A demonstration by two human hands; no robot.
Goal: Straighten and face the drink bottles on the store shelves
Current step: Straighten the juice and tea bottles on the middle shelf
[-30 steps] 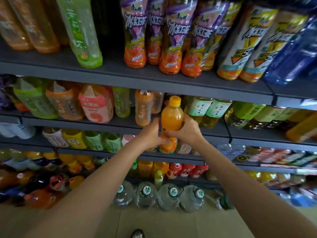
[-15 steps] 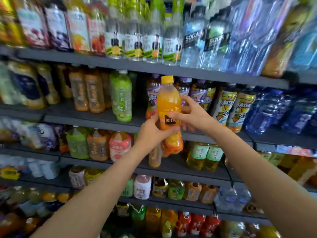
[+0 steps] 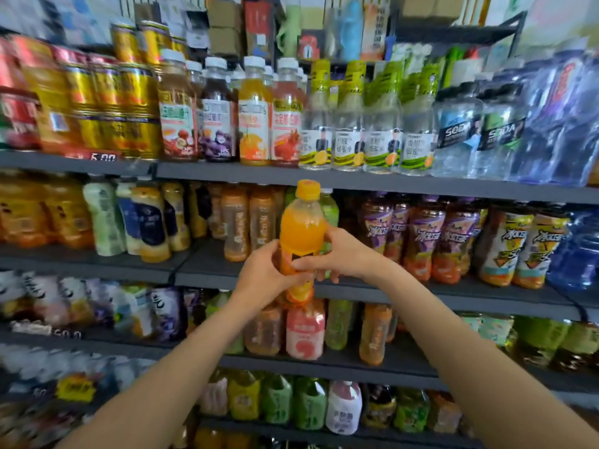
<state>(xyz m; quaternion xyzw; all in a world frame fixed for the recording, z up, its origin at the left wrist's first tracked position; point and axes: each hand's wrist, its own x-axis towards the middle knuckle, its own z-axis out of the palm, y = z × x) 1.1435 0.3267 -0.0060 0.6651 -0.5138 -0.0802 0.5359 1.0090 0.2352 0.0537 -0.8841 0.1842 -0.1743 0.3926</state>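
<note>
We are holding an orange juice bottle [image 3: 302, 234] upright in both hands, out in front of the second shelf [image 3: 405, 288] from the top — its yellow cap [image 3: 308, 189] is reaching nearly to the edge of the shelf above. Our left hand [image 3: 265, 280] is wrapping round the lower part of the bottle from the left, fingers curled over the dark label; our right hand [image 3: 337, 257] is gripping from the right, thumb lying across the front and fingers curled behind. The bottle is hanging clear of the shelf board, not standing on it.

Just behind it a pale green bottle [image 3: 329, 209] is showing, and to the left two amber tea bottles [image 3: 248, 222] are standing side by side. To the right we are seeing a row of purple-labelled iced tea bottles [image 3: 421, 234]. On the top shelf, white-capped juice bottles [image 3: 256, 111] are lining up near the gold cans [image 3: 107, 105] on the far left — the edges there are blurring.
</note>
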